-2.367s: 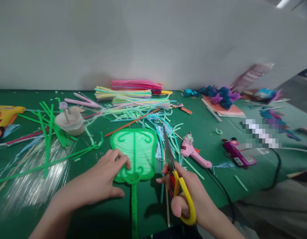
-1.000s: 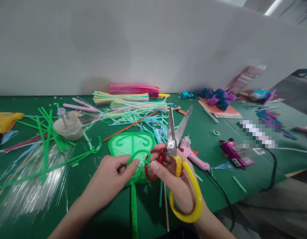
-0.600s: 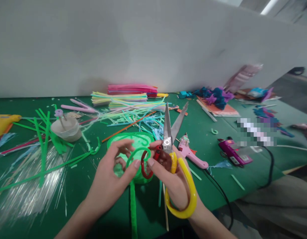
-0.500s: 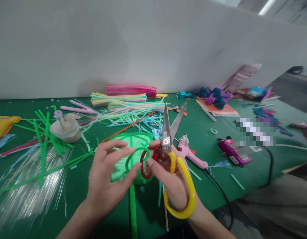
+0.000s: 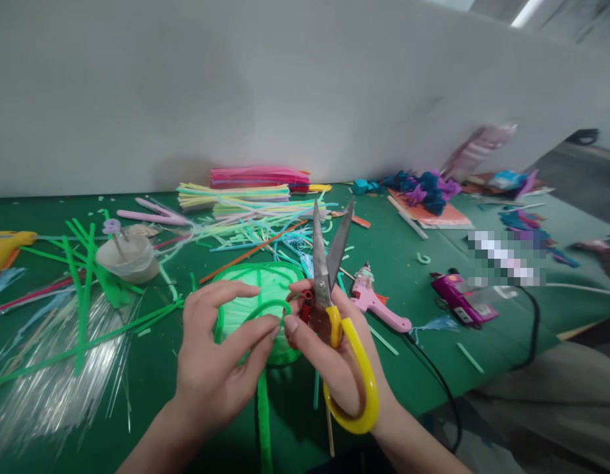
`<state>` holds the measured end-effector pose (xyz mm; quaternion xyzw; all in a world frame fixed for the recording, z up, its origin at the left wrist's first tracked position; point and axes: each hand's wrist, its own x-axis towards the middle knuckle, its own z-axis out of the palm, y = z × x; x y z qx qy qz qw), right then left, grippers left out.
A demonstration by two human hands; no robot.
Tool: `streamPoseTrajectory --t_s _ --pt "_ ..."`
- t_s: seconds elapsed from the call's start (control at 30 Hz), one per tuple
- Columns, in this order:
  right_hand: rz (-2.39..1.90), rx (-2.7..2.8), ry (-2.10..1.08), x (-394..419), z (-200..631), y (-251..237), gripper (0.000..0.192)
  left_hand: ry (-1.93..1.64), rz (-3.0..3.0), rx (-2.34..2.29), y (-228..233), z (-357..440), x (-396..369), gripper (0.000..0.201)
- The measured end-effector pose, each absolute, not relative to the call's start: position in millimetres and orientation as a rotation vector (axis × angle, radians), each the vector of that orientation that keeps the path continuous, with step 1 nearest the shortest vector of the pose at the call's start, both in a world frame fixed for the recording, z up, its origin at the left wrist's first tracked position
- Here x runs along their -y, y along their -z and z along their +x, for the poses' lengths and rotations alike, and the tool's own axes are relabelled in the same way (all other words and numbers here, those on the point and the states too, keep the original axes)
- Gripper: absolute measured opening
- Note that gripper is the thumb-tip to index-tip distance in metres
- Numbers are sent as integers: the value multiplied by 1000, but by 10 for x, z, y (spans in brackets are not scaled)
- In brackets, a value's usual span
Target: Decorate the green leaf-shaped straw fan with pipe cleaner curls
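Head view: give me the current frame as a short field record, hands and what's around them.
left hand: pinches a curved green strip
right hand: holds yellow-handled scissors, blades open, pointing up
under hands: green fan lying on the green table
right of scissors: pink glue gun
far side: stacked coloured strips
left: cup

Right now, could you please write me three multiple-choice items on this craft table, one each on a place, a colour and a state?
1. Where is the pink glue gun?
A. right of the scissors
B. beside the paper cup
C. in the left hand

2. What colour is the large scissor handle loop?
A. blue
B. yellow
C. white

3. How are the scissors blades?
A. shut
B. hidden
C. open

Answers: 1 A, it lies on the green table past the right hand. 2 B, the loop is yellow. 3 C, the tips stand apart.
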<state>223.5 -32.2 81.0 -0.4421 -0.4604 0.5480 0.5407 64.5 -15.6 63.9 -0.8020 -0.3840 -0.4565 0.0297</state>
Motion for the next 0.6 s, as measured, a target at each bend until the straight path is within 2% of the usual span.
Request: streamPoseTrajectory --t_s 0.33,0.47,0.6 --pt "-1062 1073 -1200 300 2279 -759 25 1466 -2464 1274 -639 641 166 15" --pt "-1069 1107 -1254 304 2286 -782 24 1449 -2470 1238 -639 659 161 21" --pt "-1043 1090 -1304 317 2249 -792 25 1452 -2486 1217 -634 668 160 18"
